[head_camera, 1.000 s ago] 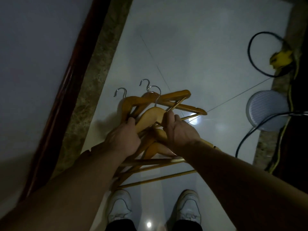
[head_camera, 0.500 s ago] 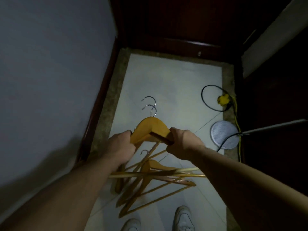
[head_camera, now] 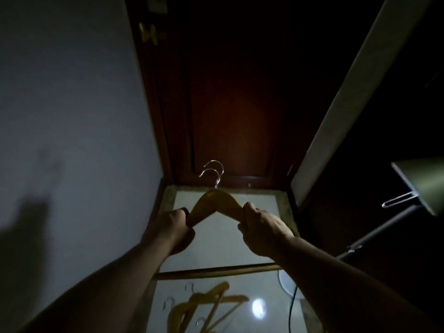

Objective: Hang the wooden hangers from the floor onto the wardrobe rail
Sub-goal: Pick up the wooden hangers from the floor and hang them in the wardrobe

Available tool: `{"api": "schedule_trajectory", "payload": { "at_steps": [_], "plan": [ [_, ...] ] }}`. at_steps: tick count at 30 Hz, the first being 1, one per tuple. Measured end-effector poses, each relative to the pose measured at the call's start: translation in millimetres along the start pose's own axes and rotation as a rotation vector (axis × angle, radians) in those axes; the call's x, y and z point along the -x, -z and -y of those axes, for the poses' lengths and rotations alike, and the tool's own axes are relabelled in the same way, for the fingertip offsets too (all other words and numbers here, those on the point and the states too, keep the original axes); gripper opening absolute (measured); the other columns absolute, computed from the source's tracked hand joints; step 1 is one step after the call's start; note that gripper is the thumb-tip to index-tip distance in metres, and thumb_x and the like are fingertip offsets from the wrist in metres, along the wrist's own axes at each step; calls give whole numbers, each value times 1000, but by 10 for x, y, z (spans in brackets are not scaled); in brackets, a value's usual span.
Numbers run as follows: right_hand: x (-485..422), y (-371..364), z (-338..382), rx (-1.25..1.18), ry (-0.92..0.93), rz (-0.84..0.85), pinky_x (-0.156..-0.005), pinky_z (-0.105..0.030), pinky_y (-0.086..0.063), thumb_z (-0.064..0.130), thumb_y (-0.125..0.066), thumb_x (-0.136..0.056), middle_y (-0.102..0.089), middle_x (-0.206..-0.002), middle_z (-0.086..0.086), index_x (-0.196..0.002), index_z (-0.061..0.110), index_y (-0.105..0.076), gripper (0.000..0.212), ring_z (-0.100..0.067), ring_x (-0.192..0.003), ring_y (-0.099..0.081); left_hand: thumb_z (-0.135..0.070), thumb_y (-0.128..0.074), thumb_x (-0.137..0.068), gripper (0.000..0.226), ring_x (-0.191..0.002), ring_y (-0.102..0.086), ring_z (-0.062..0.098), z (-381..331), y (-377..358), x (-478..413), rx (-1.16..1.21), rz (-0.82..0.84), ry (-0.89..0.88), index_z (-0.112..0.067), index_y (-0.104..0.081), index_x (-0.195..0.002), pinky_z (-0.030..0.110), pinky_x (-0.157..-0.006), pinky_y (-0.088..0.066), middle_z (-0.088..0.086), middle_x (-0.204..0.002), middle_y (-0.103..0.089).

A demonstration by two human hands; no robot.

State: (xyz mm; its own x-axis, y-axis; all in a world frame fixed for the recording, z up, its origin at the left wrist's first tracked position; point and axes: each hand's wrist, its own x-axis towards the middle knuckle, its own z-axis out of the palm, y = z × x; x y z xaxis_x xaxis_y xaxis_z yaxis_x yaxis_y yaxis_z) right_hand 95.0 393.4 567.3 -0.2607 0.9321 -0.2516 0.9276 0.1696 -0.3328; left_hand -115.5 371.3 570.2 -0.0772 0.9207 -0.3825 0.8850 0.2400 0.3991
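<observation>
Compared with half a second ago, the held hangers (head_camera: pixel 215 203) have come up from just over the floor pile to the height of the dark wooden door (head_camera: pixel 230 111), and the view now looks more forward than down, so the shoes are no longer seen. The left hand (head_camera: pixel 171 224) is closed around the left shoulder of the hangers, and the right hand (head_camera: pixel 260 223) is closed around the right shoulder, both with the fingers wrapped on the wood. Two metal hooks (head_camera: pixel 212 173) stand up from the top, one just behind the other, so there are at least two hangers pressed together; how many exactly I cannot tell. Their lower bar (head_camera: pixel 216 270) runs across between the two forearms. Below it, more hangers (head_camera: pixel 204 306) lie in a blurred pile on the pale tiled floor (head_camera: pixel 223 239), with a bright light spot beside them. A black cable (head_camera: pixel 290 311) passes over the floor near the right forearm. On the left is a grey wall (head_camera: pixel 72 104). On the right is a pale vertical edge (head_camera: pixel 348 92), and beyond it a dark space with a greenish lamp head (head_camera: pixel 422 181) on a thin arm. The wardrobe rail is not visible.
</observation>
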Motion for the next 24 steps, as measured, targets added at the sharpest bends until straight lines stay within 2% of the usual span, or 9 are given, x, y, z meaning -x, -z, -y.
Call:
{"api": "schedule_trajectory", "payload": {
  "at_steps": [2, 4, 7, 13, 19, 24],
  "plan": [
    [157, 430, 170, -13, -15, -73, -66, -34, -41, 33, -49, -99, -61, -98, -3, -114, 18, -42, 22, -24, -82, -59, -22, -56, -98, 36, -83, -55, 12, -167, 408, 157, -57, -61, -92, -16, -52, -133, 19, -67, -41, -3, -100, -60],
    [329, 859, 300, -13, -30, -132, -71, -34, -47, 32, -52, -99, -65, -105, -1, -124, 20, -44, 30, -21, -89, -63, -19, -57, -96, 37, -90, -62, 16, -369, 811, 328, -129, -107, -184, -15, -54, -133, 16, -74, -42, -1, -103, -63],
    [604, 1540, 443, 45, -37, -189, -71, -34, -48, 29, -53, -98, -66, -104, -5, -113, 17, -46, 21, -23, -90, -65, -22, -58, -95, 31, -98, -64, 19, -765, 1393, 631, -142, -101, -233, -16, -57, -125, 30, -87, -51, 3, -109, -66],
    [1376, 2870, 616, 71, -102, -346, -76, -39, -51, 30, -54, -98, -62, -99, -4, -111, 20, -43, 20, -24, -92, -63, -28, -60, -87, 33, -91, -67, 23, -1610, 2323, 1292, -150, -232, -417, -24, -58, -120, 41, -84, -57, 2, -103, -67],
    [2368, 3838, 559, 97, -184, -484, -72, -36, -55, 29, -52, -99, -60, -91, 1, -107, 26, -43, 13, -16, -79, -61, -30, -60, -91, 40, -83, -59, 13, -2471, 2870, 1994, -225, -340, -618, -28, -48, -129, 29, -73, -47, -7, -94, -57],
    [3375, 4545, 459, 155, -274, -575, -66, -34, -50, 31, -51, -100, -58, -90, 2, -106, 26, -41, 13, -18, -78, -61, -32, -60, -93, 47, -79, -61, 8, -3200, 3124, 2658, -212, -372, -797, -29, -41, -136, 29, -72, -52, -9, -93, -59]
  ]
}}
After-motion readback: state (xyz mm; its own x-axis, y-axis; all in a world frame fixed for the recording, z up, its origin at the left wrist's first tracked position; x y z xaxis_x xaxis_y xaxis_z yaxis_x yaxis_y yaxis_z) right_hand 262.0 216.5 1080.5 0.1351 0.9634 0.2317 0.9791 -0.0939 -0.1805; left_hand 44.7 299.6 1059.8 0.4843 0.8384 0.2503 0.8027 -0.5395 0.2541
